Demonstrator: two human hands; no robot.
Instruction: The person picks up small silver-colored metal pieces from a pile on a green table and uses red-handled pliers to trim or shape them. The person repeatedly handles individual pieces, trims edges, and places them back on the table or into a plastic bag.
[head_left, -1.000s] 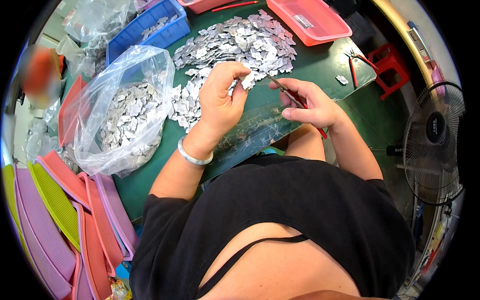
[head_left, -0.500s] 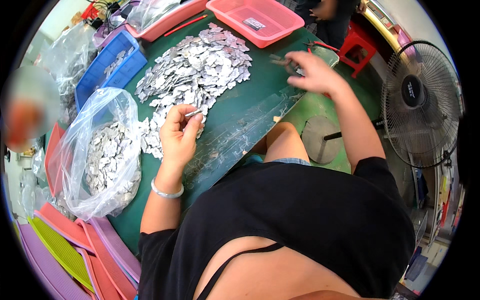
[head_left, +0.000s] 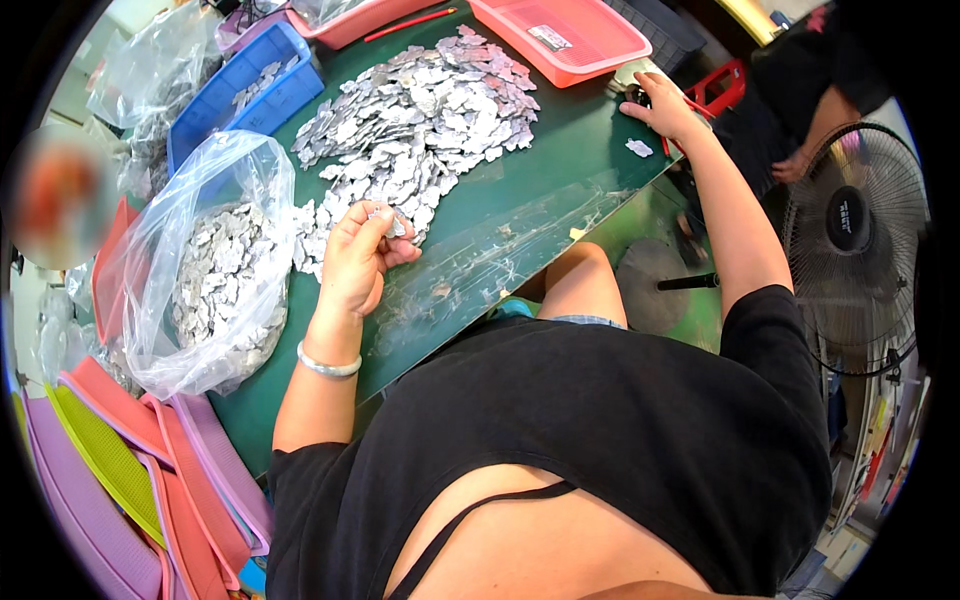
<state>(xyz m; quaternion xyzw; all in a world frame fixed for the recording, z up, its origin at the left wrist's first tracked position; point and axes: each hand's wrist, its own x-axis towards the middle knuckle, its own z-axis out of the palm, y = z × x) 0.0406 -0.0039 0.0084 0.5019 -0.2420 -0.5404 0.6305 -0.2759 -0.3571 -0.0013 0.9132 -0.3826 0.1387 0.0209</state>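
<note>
My left hand (head_left: 358, 258) is closed, pinching a small flat silver-grey metal piece (head_left: 396, 227) at the near edge of a large heap of similar pieces (head_left: 420, 125). My right hand (head_left: 664, 108) reaches to the far right corner of the green table (head_left: 560, 190). Its thumb and fingers close around a small dark object (head_left: 637, 96), too covered to name. One silver-grey piece (head_left: 640, 148) lies loose just below that hand. Red handles (head_left: 695, 106) show beside the fingers.
A clear plastic bag (head_left: 235, 290) of metal pieces stands left, near a blue bin (head_left: 240, 95). A pink tray (head_left: 570, 45) sits at the far edge. Stacked coloured trays (head_left: 110, 460) are lower left. On the right stand a fan (head_left: 850, 220) and another person (head_left: 825, 110).
My right hand has moved away to the table's far right corner, and a loose piece now lies below it. My left hand has turned its piece. The other person has shifted right.
</note>
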